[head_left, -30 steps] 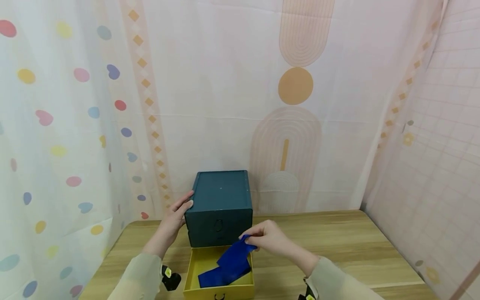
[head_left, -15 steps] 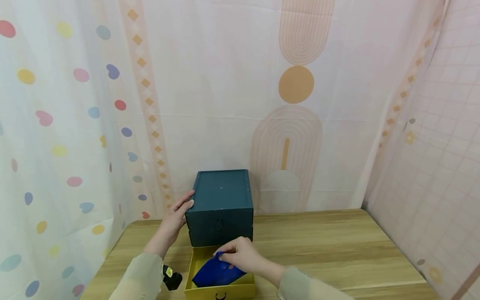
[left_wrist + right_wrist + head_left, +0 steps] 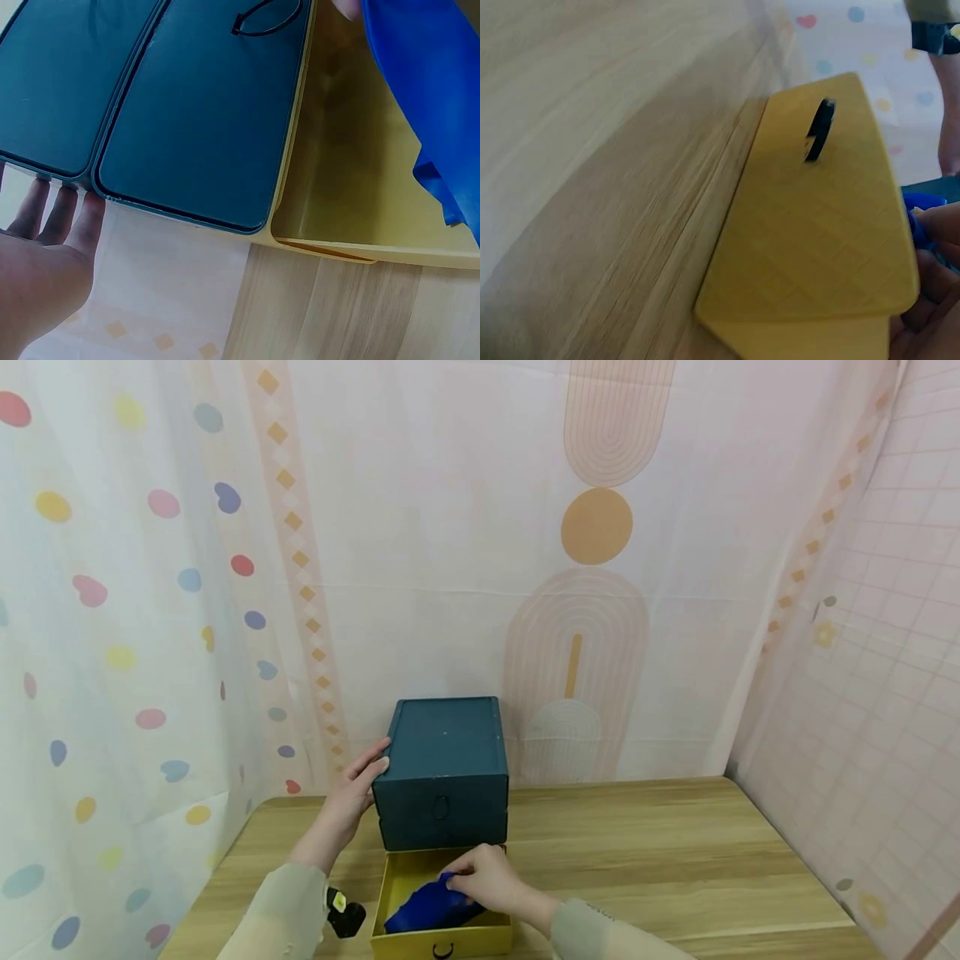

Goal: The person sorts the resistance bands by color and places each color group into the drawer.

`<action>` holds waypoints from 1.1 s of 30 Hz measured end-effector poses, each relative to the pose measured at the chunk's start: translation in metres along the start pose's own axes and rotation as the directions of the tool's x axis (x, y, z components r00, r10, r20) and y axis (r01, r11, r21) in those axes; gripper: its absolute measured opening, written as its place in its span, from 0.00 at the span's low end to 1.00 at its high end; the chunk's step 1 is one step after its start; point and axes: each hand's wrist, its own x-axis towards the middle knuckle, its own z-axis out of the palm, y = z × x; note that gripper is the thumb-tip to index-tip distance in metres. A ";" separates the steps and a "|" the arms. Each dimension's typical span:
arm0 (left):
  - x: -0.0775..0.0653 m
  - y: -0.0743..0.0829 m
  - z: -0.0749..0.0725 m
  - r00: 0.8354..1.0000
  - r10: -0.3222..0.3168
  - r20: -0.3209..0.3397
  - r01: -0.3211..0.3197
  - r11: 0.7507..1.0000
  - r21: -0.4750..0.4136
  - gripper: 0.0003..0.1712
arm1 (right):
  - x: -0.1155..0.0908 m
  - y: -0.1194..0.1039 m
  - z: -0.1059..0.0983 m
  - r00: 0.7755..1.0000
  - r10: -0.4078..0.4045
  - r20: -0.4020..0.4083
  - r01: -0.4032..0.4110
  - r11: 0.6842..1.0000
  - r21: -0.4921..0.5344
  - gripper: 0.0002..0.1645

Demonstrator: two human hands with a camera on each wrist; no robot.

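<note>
A dark teal box [image 3: 446, 739] stands on the table, with a black loop handle on its front. A yellow drawer [image 3: 471, 941] sticks out at the base of that front. My left hand [image 3: 351, 795] rests against the box's left side; in the left wrist view its fingers [image 3: 84, 225] lie straight along it. Over the drawer, my right hand [image 3: 489, 881] pinches a blue cloth [image 3: 426, 906] near its upper edge. The cloth hangs loosely into the drawer. In the right wrist view the yellow drawer front [image 3: 817, 225] hides most of it.
The wooden table [image 3: 645, 860] extends to the right of the box. Behind it hangs a patterned curtain [image 3: 420, 527], close to the box's back. A black wrist camera [image 3: 347, 917] sits by my left sleeve.
My right hand has moved left and down over the drawer with the blue cloth, which now sits lower and more bunched inside. The left hand and the teal box have stayed put.
</note>
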 end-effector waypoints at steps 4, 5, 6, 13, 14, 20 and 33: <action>0.000 0.000 0.000 1.000 -0.001 -0.002 0.001 1.000 -0.002 0.35 | 0.001 0.008 -0.001 1.000 -0.013 0.012 0.014 0.995 -0.096 0.09; 0.000 0.000 0.001 1.000 -0.001 -0.002 0.001 1.000 -0.002 0.34 | 0.001 0.010 -0.001 1.000 -0.014 0.019 0.017 0.992 -0.126 0.10; 0.000 0.000 0.001 1.000 -0.001 -0.003 0.001 1.000 -0.003 0.34 | 0.002 0.011 -0.001 1.000 -0.017 0.025 0.020 0.987 -0.158 0.10; 0.001 0.000 0.001 1.000 -0.002 -0.005 0.002 1.000 -0.001 0.34 | 0.003 0.013 -0.003 0.997 -0.024 0.069 0.044 0.954 -0.296 0.11; 0.001 0.000 0.001 1.000 -0.004 -0.004 0.004 1.000 0.000 0.34 | 0.002 0.013 -0.004 0.997 -0.020 0.072 0.042 0.949 -0.314 0.12; 0.000 0.001 0.001 1.000 -0.004 -0.002 0.004 1.000 0.006 0.34 | 0.003 0.010 -0.009 0.998 -0.021 0.054 0.044 0.886 -0.462 0.15; 0.000 0.001 0.000 1.000 0.000 -0.003 0.000 1.000 0.012 0.34 | 0.002 0.006 -0.016 0.998 -0.062 0.026 0.067 0.867 -0.494 0.10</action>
